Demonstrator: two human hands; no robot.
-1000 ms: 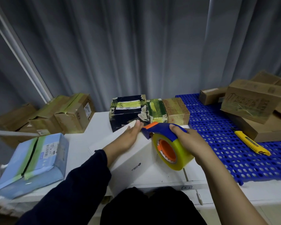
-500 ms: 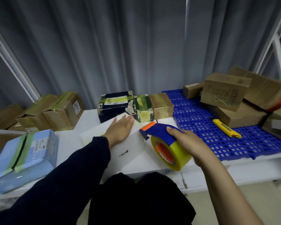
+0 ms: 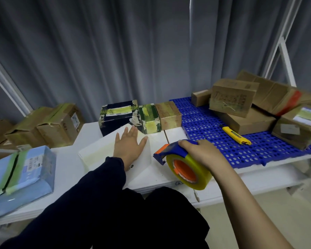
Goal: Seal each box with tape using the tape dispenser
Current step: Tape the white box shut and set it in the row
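White box (image 3: 104, 159), centre: bore a pale tape strip (image 3: 99, 152), probably sealed; my left hand (image 3: 128, 147) lay open, flat on it. Tape dispenser (image 3: 183, 164), at its 3 o'clock: my right hand (image 3: 203, 153) gripped it. Brown boxes (image 3: 232, 97), 2 o'clock: seemingly awaited tape.

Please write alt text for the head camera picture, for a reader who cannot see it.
A person's left hand lies flat on a white box on a white table, while the right hand grips a blue tape dispenser right of the box. Taped boxes stand behind; a yellow utility knife lies on a blue perforated mat.
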